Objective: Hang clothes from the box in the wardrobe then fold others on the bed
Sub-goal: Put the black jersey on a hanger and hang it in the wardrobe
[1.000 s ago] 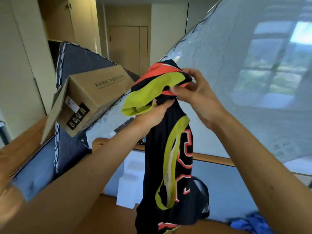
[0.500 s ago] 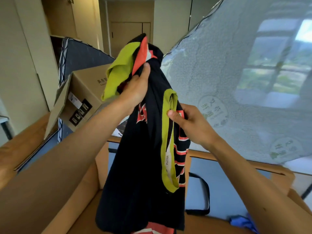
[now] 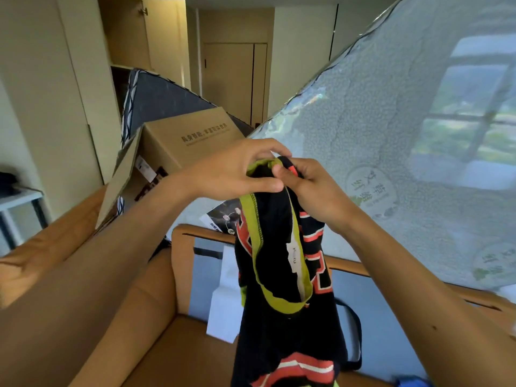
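Note:
A black sleeveless jersey [image 3: 279, 325] with lime-green trim and orange stripes hangs in front of me. My left hand [image 3: 234, 171] and my right hand [image 3: 312, 188] are side by side at its top, both pinching the green-edged shoulder strap. The garment dangles straight down from the two hands. A brown cardboard box [image 3: 184, 141] with an open flap lies behind my left forearm, on the tilted mattress [image 3: 377, 141]. The wardrobe [image 3: 55, 79] stands at the left.
A wooden bed frame [image 3: 181, 247] runs under the mattress, orange-brown at the lower left. A white paper bag [image 3: 223, 303] stands behind the jersey. Blue cloth [image 3: 410, 382] shows at the bottom right. A closed door [image 3: 231, 76] is at the far end.
My left hand came down from the raised bunch of fabric. My right hand moved up from the armhole trim. Both hands now meet at the jersey's shoulder strap.

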### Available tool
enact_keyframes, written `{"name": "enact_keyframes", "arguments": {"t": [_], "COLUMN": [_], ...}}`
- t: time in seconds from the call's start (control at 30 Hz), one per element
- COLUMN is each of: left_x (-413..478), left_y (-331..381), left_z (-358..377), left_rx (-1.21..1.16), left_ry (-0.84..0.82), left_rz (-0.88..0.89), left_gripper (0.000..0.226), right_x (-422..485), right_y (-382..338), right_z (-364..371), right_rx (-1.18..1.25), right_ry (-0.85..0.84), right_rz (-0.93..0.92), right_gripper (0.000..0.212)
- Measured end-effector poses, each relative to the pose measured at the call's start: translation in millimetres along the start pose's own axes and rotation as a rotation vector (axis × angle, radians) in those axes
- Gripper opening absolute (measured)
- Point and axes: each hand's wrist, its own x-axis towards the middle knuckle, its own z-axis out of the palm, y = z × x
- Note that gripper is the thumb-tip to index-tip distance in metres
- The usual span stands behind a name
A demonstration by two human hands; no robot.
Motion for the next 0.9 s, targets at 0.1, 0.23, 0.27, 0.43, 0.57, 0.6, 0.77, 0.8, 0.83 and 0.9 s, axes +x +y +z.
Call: {"name": "enact_keyframes", "arguments": {"t": [0.1,0.23,0.27,0.43,0.57,0.6,0.77,0.8,0.83,0.9], "left_x": [6,23,26,34,37,38,36,33,30,21], "left_y": [-2,3,6,27,39,41,38,35,30,19], "left_z": [4,-1,-1,-6,-18,-21,-39,-45,-51,-67], "left_rx": [0.064,0.347,0.428,0.576,0.598,0.595,0.537,0.542,0.554,0.547], "left_ry": [0.037,0.034,0.055,0.235,0.42,0.459,0.593,0.605,0.602,0.546], "left_rz": [0.019,-0.009,-0.004,0.122,0.191,0.207,0.239,0.224,0.199,0.139], "left_gripper": [0.044,0.034,0.03,0.033,0.037,0.037,0.032,0.031,0.03,0.024], "right_x": [-4,-11,-12,-28,-37,-37,-39,-38,-35,-27], "right_y": [-1,2,4,9,13,15,33,35,35,36], "right_z": [-9,-17,-18,-21,-16,-13,-4,-6,-10,-22], "right_rx": [-0.059,-0.147,-0.165,-0.16,-0.129,-0.098,0.008,0.028,0.031,0.022], "right_ry": [-0.011,0.041,0.071,0.403,0.306,0.201,-0.059,-0.044,-0.011,0.124], "right_rz": [-0.004,0.003,0.003,-0.053,-0.057,0.017,0.195,0.228,0.261,0.307], "right_gripper": [0.052,0.04,0.037,0.025,0.033,0.031,0.028,0.031,0.026,0.02]}}
